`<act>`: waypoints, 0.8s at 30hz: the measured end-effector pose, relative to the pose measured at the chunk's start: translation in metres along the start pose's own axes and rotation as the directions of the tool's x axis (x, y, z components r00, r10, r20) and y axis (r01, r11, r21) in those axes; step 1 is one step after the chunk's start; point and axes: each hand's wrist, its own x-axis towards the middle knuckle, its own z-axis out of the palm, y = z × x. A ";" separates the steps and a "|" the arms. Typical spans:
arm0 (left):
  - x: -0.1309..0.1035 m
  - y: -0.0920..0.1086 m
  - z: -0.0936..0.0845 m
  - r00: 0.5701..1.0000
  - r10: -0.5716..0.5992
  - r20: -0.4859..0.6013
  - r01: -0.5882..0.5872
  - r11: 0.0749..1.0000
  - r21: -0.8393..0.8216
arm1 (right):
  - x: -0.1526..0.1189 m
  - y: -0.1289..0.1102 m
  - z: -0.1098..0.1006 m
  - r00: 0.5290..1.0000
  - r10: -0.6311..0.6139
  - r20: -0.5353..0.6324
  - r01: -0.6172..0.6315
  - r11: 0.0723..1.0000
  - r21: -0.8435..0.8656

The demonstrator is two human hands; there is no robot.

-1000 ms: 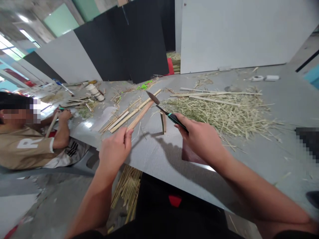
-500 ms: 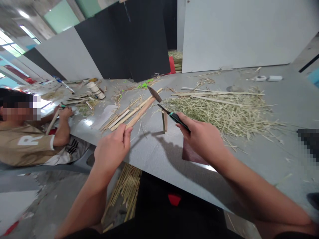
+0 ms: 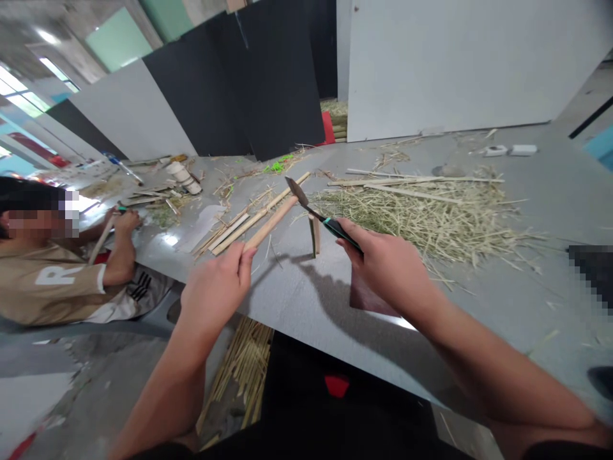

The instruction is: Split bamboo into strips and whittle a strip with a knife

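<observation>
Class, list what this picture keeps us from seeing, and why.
All in the head view:
Hammer: lower handle end, hidden inside the left hand.
Black-and-green tool: rear grip, covered by the right hand.
Brown sheet: upper part, behind the right hand.
Dark object, lower right: cut off by the edge.

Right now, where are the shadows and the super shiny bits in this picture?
In the head view, a dark shadow spreads over the table below the right hand; also in the head view, white glare gleams on the table left of the left hand, and the windows at far left look washed out.
</observation>
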 end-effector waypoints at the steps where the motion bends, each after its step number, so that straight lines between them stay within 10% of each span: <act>1: 0.000 0.000 0.000 1.000 -0.001 0.003 0.001 1.000 0.009 | 0.000 0.000 0.000 1.000 -0.002 -0.002 0.002 1.000 0.001; 24: 0.007 -0.004 0.022 0.994 -0.016 0.105 0.015 1.000 0.011 | 0.002 0.001 0.000 0.998 0.018 0.054 -0.018 1.000 -0.002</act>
